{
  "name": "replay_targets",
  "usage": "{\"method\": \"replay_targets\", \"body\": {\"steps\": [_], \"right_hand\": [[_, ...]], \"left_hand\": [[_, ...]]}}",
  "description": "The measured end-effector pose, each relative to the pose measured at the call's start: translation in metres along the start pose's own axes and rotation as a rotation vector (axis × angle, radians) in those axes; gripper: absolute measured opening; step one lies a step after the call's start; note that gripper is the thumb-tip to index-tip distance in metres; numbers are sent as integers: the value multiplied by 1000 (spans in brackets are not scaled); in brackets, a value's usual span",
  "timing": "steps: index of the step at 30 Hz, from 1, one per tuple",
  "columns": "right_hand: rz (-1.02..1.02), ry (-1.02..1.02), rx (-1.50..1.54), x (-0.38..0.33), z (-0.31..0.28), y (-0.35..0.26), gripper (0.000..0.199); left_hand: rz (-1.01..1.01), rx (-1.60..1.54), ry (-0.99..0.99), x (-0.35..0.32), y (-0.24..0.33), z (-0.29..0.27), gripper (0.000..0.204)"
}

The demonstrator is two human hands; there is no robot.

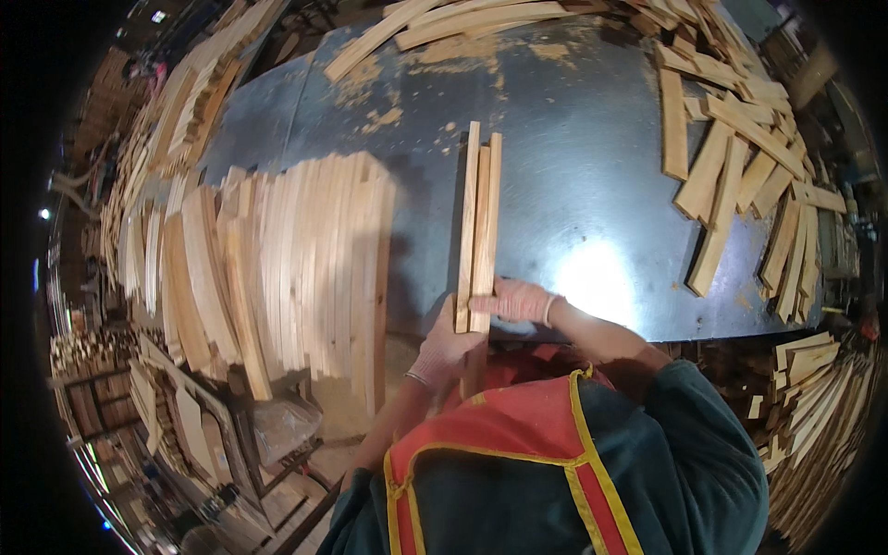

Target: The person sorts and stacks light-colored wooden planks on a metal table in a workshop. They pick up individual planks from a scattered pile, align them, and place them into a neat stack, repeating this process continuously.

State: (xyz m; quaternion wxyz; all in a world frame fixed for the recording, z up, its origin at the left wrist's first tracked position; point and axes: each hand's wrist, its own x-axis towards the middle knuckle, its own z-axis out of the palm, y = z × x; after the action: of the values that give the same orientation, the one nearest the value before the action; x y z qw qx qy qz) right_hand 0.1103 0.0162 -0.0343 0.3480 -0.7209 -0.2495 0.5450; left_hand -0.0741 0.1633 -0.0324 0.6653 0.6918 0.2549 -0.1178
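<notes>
Several narrow wooden strips (481, 213) stand bunched side by side in front of me, pointing away over the dark metal table (564, 166). Their far ends are uneven, and the left strip sits slightly apart from the others. My left hand (444, 350), in a pale knitted glove, is closed around the near end from the left; its fingers are partly hidden. From the right, my right hand (520, 302), gloved alike, grips the strips just above it, with a finger across their front.
A tight row of upright boards (319, 264) lines the table's left side. Loose wooden pieces (717, 176) lie in a heap on the right, and curved strips (481, 23) lie along the far edge. Sawdust (379, 118) is scattered there. A wood stack (819, 388) stands at lower right.
</notes>
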Motion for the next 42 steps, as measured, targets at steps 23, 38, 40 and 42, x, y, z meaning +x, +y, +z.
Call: {"method": "replay_targets", "body": {"steps": [23,38,40,42], "right_hand": [[683,1466,-399,-198,-235,152,54],[500,1458,-260,-171,-399,194,80],[708,1441,-272,-154,-434,194,78],[846,1375,-217,-141,-446,179,74]], "left_hand": [[144,1361,378,-19,25,-46,97],[-122,336,102,167,147,226,85],[-109,244,158,188,118,217,74],[-94,-69,122,196,103,205,68]]}}
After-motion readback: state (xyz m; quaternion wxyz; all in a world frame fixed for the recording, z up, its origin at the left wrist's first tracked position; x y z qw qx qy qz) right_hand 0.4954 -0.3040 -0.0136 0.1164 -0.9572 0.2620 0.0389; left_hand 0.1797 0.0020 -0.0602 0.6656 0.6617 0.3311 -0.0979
